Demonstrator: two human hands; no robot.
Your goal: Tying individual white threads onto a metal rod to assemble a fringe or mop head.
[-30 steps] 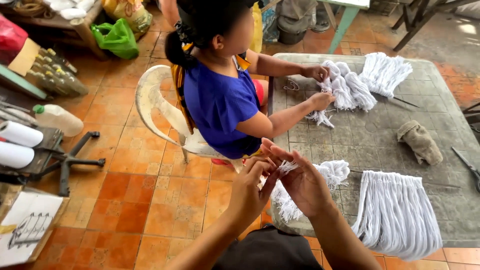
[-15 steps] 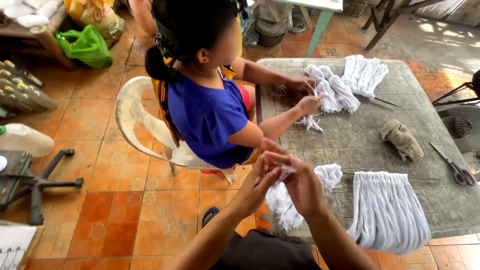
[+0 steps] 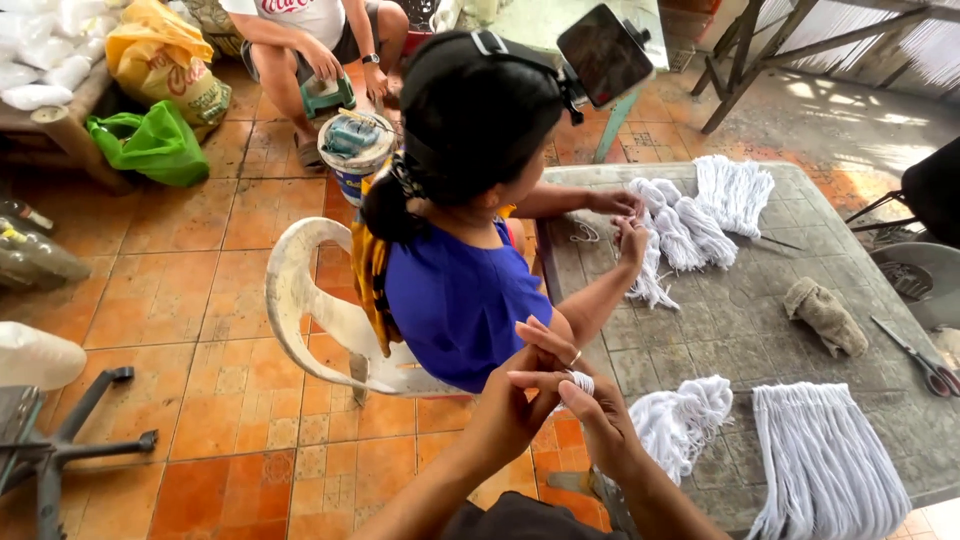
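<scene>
My left hand [image 3: 515, 400] and my right hand [image 3: 590, 400] meet at the near left corner of a grey table [image 3: 740, 290]. Both pinch the top of a bundle of white cotton strands [image 3: 675, 425], which trails down to the right onto the table. The strand end is wound around my right fingers. A flat sheaf of white strands [image 3: 825, 465] lies just right of the bundle, hanging over the table's near edge.
A person in a blue top [image 3: 460, 300] sits on a white plastic chair [image 3: 310, 310] and handles white strand bundles [image 3: 690, 225]. A rolled rag [image 3: 825, 315] and scissors [image 3: 915, 355] lie on the table's right. A second seated person [image 3: 315, 40], a bucket [image 3: 355, 150] and bags [image 3: 150, 145] occupy the tiled floor.
The view has tilted up and shifted. My hands have lifted the bundle's top higher and drawn closer together, wrapping the strand end tighter. The seated person has raised one forearm over the far bundles.
</scene>
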